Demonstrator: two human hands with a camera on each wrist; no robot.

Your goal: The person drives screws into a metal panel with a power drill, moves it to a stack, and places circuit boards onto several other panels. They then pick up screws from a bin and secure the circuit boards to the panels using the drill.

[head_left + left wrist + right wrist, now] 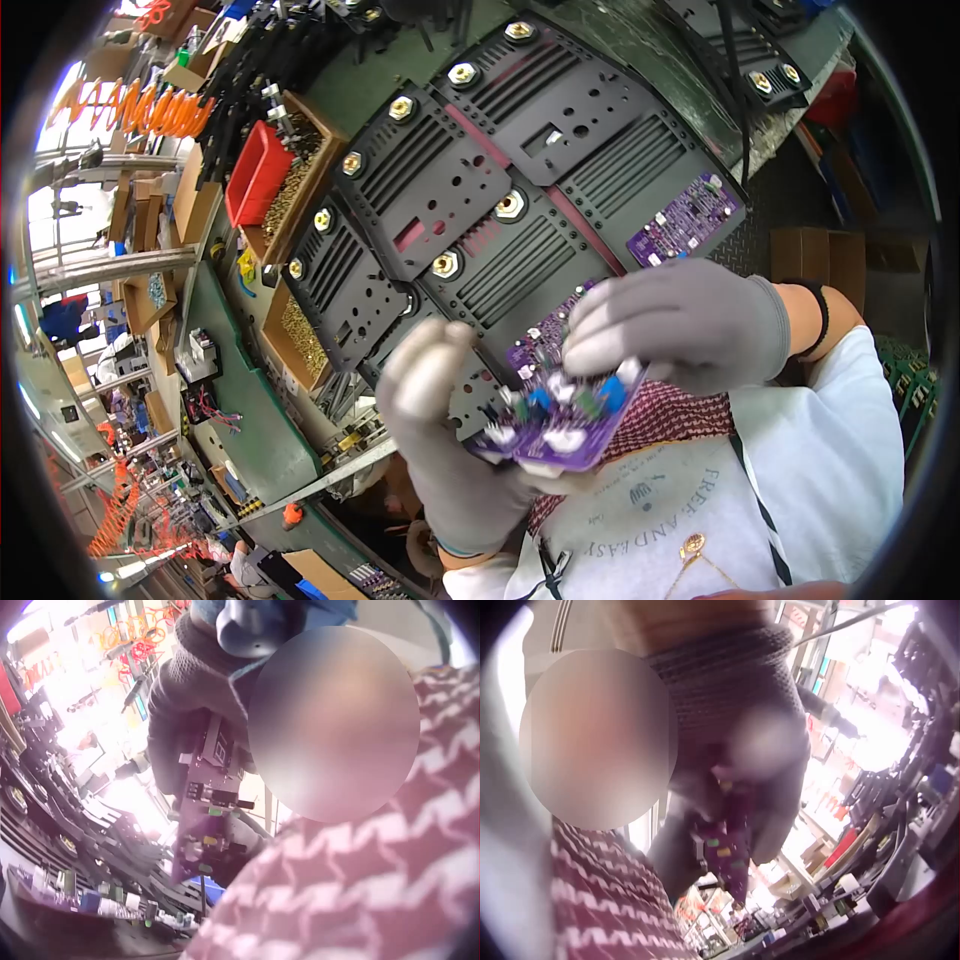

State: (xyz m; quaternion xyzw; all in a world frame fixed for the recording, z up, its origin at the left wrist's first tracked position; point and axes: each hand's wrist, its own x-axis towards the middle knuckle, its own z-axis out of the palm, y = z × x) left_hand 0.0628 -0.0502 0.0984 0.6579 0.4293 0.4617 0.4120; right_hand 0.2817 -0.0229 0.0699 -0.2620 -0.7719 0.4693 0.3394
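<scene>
A purple circuit board [585, 450], crowded with blue, white and green components, is held up in front of the person's chest. The gloved left hand [440, 440] grips it from the left and below, its fingers raised beside the board; the left wrist view shows the same circuit board [196, 825] edge-on. From the right, the gloved right hand [690, 325] reaches over with bent fingers and grips the board's upper side. In the right wrist view the circuit board [731, 851] shows between gloved fingers, partly hidden and blurred.
Black slotted panels [430, 190] with brass nuts cover the green bench. One purple board [685, 220] lies on the panels at right; another purple board [530, 345] lies partly behind the hands. A red bin [258, 175] and a box of brass parts [298, 330] stand at left.
</scene>
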